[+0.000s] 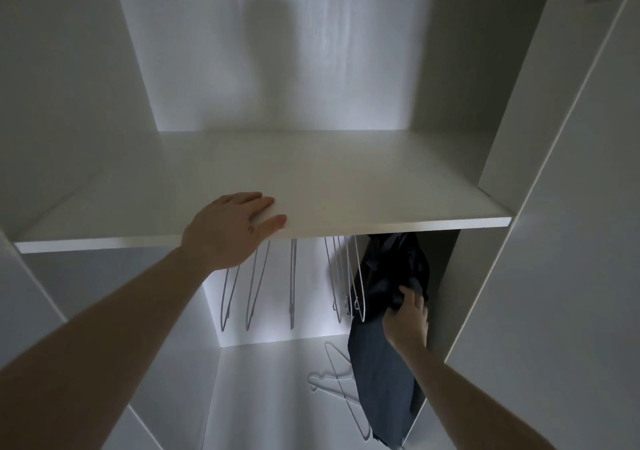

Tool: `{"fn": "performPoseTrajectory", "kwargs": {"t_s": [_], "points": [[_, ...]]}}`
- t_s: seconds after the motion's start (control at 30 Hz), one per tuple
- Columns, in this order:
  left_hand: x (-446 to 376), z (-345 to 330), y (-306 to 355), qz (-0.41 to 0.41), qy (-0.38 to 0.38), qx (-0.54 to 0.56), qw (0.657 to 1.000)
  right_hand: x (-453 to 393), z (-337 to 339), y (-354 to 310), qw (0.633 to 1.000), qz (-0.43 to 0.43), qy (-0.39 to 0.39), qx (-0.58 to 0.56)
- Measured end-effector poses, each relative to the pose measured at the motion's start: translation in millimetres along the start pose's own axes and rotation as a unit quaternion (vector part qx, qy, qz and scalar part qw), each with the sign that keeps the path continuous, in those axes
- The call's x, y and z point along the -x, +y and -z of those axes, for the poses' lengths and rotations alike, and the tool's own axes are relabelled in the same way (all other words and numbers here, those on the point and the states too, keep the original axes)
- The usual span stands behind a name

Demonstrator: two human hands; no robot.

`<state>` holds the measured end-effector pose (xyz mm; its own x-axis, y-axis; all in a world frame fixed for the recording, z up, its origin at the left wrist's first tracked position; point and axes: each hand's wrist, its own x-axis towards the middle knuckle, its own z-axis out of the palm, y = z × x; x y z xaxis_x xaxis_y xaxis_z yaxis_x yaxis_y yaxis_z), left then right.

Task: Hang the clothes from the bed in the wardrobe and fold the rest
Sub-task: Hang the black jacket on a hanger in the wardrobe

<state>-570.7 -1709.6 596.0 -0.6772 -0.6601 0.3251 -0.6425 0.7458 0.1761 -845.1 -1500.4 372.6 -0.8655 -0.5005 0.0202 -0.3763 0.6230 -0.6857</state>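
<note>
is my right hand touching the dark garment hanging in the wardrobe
Touching. The head view shows the right hand with its fingers curled into the fabric of the dark garment, bunching it.

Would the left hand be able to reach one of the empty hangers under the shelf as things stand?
Probably yes. The left hand rests flat on the shelf edge, holding nothing, and the empty hangers hang just below it with nothing between; the dark garment is off to the right.

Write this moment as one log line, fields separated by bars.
left hand flat on wardrobe shelf | right hand grips dark garment hanging at right | empty hangers alongside | hangers on floor
</note>
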Motion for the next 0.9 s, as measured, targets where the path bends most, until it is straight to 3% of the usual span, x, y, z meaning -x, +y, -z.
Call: {"fn": "performPoseTrajectory", "kwargs": {"t_s": [0.17,0.47,0.63,0.73,0.9], "points": [[-2,-2,-5,0.000,-0.006,-0.015,1.000,37,-7,3,0.995,0.030,-0.017,-0.094],[21,3,3,-0.059,0.083,0.027,0.994,127,53,-16,0.983,-0.002,0.000,-0.183],[91,-17,30,-0.167,0.129,0.177,0.961,212,89,-12,0.974,-0.012,0.008,-0.227],[145,-45,62,-0.240,0.072,0.246,0.936,275,104,-6,0.977,-0.026,0.030,-0.208],[224,-87,107,-0.274,-0.119,0.354,0.886,378,131,19,0.973,-0.114,0.072,-0.185]]}}
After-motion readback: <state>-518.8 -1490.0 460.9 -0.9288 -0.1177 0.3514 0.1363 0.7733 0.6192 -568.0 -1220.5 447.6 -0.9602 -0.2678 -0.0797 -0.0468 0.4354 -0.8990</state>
